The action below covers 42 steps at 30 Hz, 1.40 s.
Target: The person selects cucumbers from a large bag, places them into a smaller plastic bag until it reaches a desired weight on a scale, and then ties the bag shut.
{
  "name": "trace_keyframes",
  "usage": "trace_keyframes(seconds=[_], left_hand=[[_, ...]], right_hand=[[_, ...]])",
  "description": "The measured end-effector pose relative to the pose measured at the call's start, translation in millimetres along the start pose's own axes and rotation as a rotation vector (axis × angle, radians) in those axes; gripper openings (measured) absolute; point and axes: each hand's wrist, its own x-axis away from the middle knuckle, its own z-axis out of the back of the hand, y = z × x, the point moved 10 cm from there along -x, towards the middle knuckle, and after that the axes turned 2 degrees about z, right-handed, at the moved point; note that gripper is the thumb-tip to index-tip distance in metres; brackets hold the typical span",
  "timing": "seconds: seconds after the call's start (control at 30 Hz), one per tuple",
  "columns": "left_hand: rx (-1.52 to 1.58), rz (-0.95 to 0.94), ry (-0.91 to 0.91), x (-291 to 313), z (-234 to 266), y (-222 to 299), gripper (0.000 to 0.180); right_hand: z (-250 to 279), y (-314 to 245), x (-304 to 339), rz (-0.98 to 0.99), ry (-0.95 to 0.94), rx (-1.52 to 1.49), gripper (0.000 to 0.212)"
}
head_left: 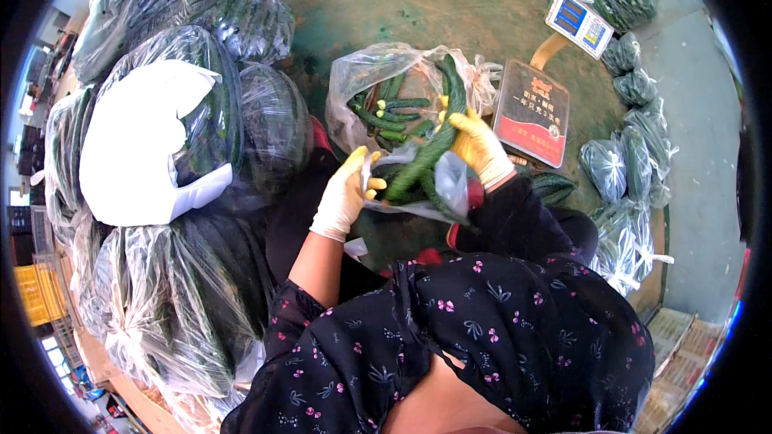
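Note:
A large clear plastic bag (342,72) lies open on the floor in front of me, with several dark green cucumbers (402,103) inside it. My right hand (479,146), in a white and yellow glove, grips a long cucumber (454,84) over the bag's right side. Another cucumber (422,165) slants below that hand, blurred by motion; whether the same fingers hold it I cannot tell. At the bag's near left rim, my left hand (344,191), gloved alike, has its fingers and thumb closed on the plastic edge.
A scale (532,112) with a raised display (579,22) stands right of the bag. Big filled plastic bags (173,297) pile up on my left, a white sheet (137,145) over some. Smaller tied bags (603,169) line the right wall. Loose cucumbers (553,187) lie near my right leg.

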Motion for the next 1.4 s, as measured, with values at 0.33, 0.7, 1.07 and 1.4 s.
trace_keyframes(seconds=[0.33,0.7,1.07,1.4], left_hand=[[0.103,0.012,0.006,10.5,-3.6,5.7,0.05],[0.189,-0.068,0.127,10.1,4.5,23.2,0.039],[0.137,-0.011,0.065,8.1,3.3,17.7,0.043],[0.088,-0.053,0.037,8.4,3.9,16.8,0.056]], right_hand=[[51.0,35.9,28.4,-0.086,0.339,0.204,0.031],[89.5,104.5,61.0,-0.193,0.057,1.723,0.045],[89.0,123.6,57.5,-0.084,-0.218,1.984,0.06],[4.4,-39.2,52.4,-0.179,-0.311,1.619,0.052]])
